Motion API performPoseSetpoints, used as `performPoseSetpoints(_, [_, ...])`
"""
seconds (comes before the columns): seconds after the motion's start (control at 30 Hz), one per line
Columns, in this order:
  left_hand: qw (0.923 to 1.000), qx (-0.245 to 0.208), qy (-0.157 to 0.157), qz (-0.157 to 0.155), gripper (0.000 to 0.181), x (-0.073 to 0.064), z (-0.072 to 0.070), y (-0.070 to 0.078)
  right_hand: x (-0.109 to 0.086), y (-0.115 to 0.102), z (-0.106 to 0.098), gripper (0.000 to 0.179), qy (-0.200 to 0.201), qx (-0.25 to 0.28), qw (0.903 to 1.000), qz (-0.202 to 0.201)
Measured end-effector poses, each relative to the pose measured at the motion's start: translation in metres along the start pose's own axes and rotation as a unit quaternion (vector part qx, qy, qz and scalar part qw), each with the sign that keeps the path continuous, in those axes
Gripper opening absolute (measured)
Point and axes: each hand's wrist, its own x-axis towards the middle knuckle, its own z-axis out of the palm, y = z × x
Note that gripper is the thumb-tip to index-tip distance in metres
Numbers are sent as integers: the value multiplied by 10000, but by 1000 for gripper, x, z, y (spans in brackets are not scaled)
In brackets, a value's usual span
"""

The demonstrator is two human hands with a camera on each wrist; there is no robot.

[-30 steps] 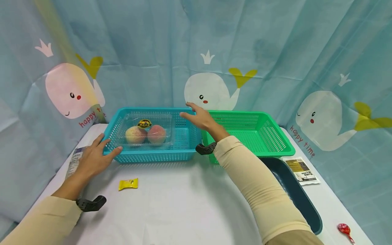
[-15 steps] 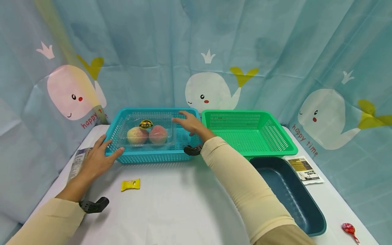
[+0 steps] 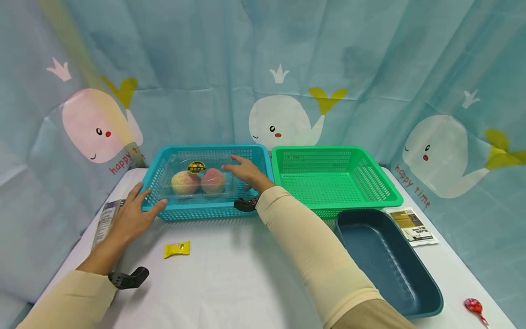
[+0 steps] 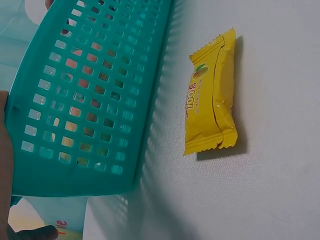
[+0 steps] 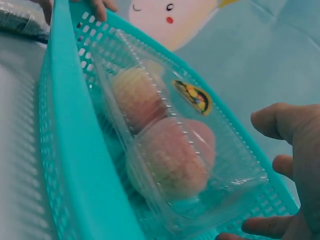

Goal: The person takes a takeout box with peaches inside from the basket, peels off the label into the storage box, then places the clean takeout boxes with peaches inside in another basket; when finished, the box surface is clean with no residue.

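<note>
A blue mesh basket (image 3: 205, 206) holds a clear plastic box (image 3: 176, 159) with two peaches (image 3: 213, 181) and a dark round label. My left hand (image 3: 133, 214) is at the basket's left end, fingers spread along the rim and thumb over the front corner. Over the basket's right part, my right hand (image 3: 246, 173) reaches to the box's right end with fingers apart. The right wrist view shows a gap between its thumb (image 5: 270, 122) and the box. On the white table before the basket lies a yellow wrapped candy (image 4: 212, 100).
A green mesh basket (image 3: 328, 187) stands right beside the blue one. In front of it sits a dark blue tray (image 3: 382, 256). A flat packet (image 3: 411, 226) and red lollipop (image 3: 473, 306) lie at right. A silvery packet (image 3: 107, 221) lies beside my left hand.
My right hand has moved left, from above the gap between the two baskets to the right end of the plastic box. My left hand keeps its place at the basket's left end.
</note>
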Motion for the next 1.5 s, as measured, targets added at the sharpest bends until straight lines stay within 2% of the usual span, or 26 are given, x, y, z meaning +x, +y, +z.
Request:
performPoseSetpoints(0.33, [10000,-77,-14,-24,87,-1,5,6,1,9,8,63,-216,738,9969,181])
performPoseSetpoints(0.43, [10000,-92,-25,13,87,0,7,8,0,12,7,57,-63,787,9968,129])
performPoseSetpoints(0.53, [9999,-109,-20,13,87,1,7,9,-2,12,6,51,269,669,9974,-38])
performPoseSetpoints(0.6, [9999,-113,8,7,87,1,7,9,-4,9,6,47,404,873,9952,-196])
performPoseSetpoints(0.8, [9998,-151,108,7,85,3,3,10,-12,0,6,38,599,2167,9737,-361])
performPoseSetpoints(0.97, [9998,-143,97,-77,86,3,1,11,-26,-5,2,41,995,2563,9609,-337])
performPoseSetpoints(1.07, [9997,-152,103,-130,86,2,2,10,-35,-10,-3,42,1208,2954,9466,-458])
performPoseSetpoints(1.3, [9997,-130,120,-184,87,1,1,5,-60,-25,-19,41,1408,3791,9108,-829])
performPoseSetpoints(1.4, [9997,-126,110,-173,86,1,0,4,-72,-28,-27,43,1505,3960,9021,-823])
performPoseSetpoints(1.5, [9997,-109,104,-198,87,-1,0,2,-87,-28,-34,43,1559,4026,8986,-785])
